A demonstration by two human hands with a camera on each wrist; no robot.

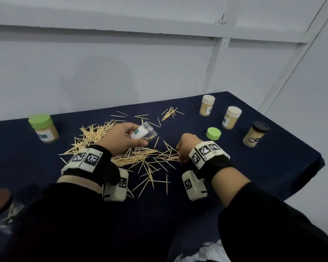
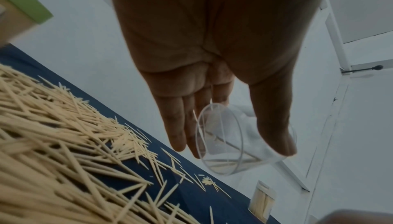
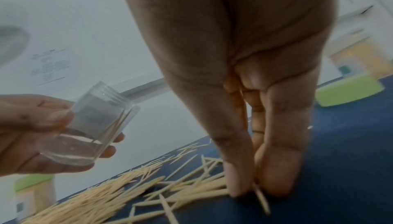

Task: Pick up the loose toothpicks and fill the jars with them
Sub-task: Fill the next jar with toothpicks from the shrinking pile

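Loose toothpicks [image 1: 133,157] lie scattered in a heap on the dark blue tablecloth [image 1: 254,167]. My left hand [image 1: 133,138] grips a clear lidless jar [image 1: 143,134] with a white label, tilted above the heap with its mouth toward the right. A few toothpicks lie inside the jar [image 3: 93,126]. In the left wrist view the jar [image 2: 221,165] sits between thumb and fingers over the heap [image 2: 63,143]. My right hand [image 1: 179,154] is down at the heap's right edge. In the right wrist view its thumb and fingers [image 3: 274,177] pinch toothpicks [image 3: 260,199] against the cloth.
A full green-lidded jar [image 1: 43,129] stands at the left. A loose green lid [image 1: 213,133] lies right of my hands. Two white-lidded jars [image 1: 207,107] [image 1: 231,117] and a black-lidded jar [image 1: 256,136] stand at the back right. A brown-lidded jar [image 1: 0,205] sits near left.
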